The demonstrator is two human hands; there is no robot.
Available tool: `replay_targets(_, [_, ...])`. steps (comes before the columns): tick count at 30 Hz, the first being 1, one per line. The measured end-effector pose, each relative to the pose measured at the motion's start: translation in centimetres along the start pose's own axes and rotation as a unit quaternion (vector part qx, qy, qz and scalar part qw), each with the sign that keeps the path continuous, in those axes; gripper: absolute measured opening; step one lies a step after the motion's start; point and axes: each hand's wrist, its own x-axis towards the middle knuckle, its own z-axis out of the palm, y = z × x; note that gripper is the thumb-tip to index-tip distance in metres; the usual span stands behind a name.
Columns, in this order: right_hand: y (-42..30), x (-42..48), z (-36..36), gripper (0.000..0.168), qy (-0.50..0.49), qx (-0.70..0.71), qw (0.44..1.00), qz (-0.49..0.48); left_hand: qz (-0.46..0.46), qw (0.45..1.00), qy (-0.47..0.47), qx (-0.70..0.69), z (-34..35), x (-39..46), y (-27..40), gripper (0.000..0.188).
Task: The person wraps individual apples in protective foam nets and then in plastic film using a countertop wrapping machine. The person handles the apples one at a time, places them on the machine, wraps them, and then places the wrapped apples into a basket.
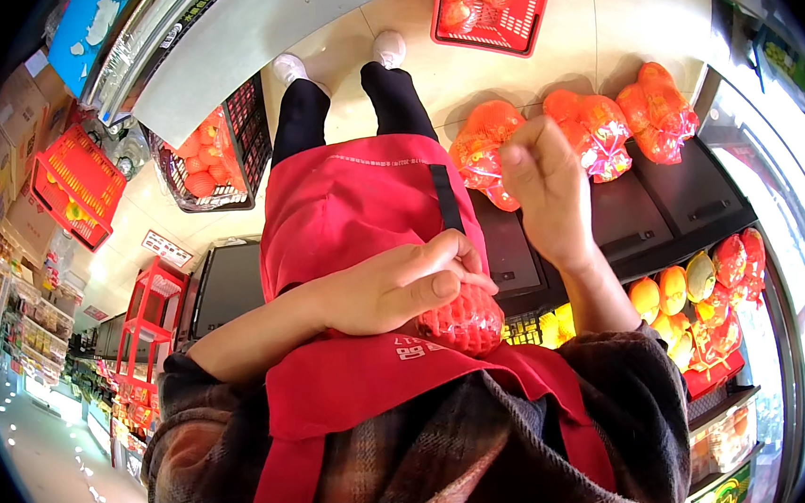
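Observation:
My left hand (405, 283) curls over a round red bundle (461, 321), wrapped in netting and shiny clear film, in front of my red apron (364, 212). What is inside the wrap cannot be made out. To the right, my right hand (547, 190) is raised with its fingers folded in against the thumb; nothing shows in it. Just beyond that hand, net bags of orange fruit rest along a dark cabinet: one bag (486, 142) behind the thumb, a second bag (595, 130) with shiny wrap, and a third bag (658, 114) farther right.
A grey-topped packing machine (251, 43) stands ahead on the left, beside a black crate (252, 143) of wrapped fruit. Red baskets stand on the floor, one basket (527, 29) ahead with fruit, another basket (100, 197) at left. Yellow melons (671, 290) fill a right-hand shelf.

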Motion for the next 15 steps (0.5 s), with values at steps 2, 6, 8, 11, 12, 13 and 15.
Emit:
replay_targets(2, [-0.5,-0.7,-0.3,0.020,-0.065,-0.001,0.997,0.039,-0.004,1.000,0.012,-0.026,0.0,0.3,0.1,0.069])
replay_targets(6, [0.6,-0.5,-1.1,0.040,-0.239,0.107,0.948,-0.183,-0.030,0.995,0.035,-0.089,-0.6,1.0,0.1,0.071])
replay_targets(8, [-0.8,-0.7,-1.4,0.039,-0.269,0.032,0.935,-0.228,-0.053,0.997,0.006,-0.063,-1.1,1.2,0.5,0.086])
replay_targets(11, [-0.7,-0.9,-1.4,0.028,-0.285,0.018,0.938,-0.197,-0.081,0.993,-0.029,-0.078,-1.6,1.4,2.2,0.077])
replay_targets(12, [-0.9,-0.7,-1.6,0.019,-0.292,0.046,0.937,-0.186,-0.086,0.992,-0.044,-0.077,-1.9,1.5,2.3,0.067])
replay_targets(13, [-0.9,-0.7,-1.6,0.018,-0.279,0.038,0.941,-0.186,-0.090,0.991,-0.058,-0.075,-2.2,1.6,2.5,0.057])
replay_targets(15, [-0.7,-1.3,-1.4,0.018,-0.253,0.021,0.950,-0.183,-0.132,0.987,-0.042,-0.081,-2.0,1.5,2.8,0.058])
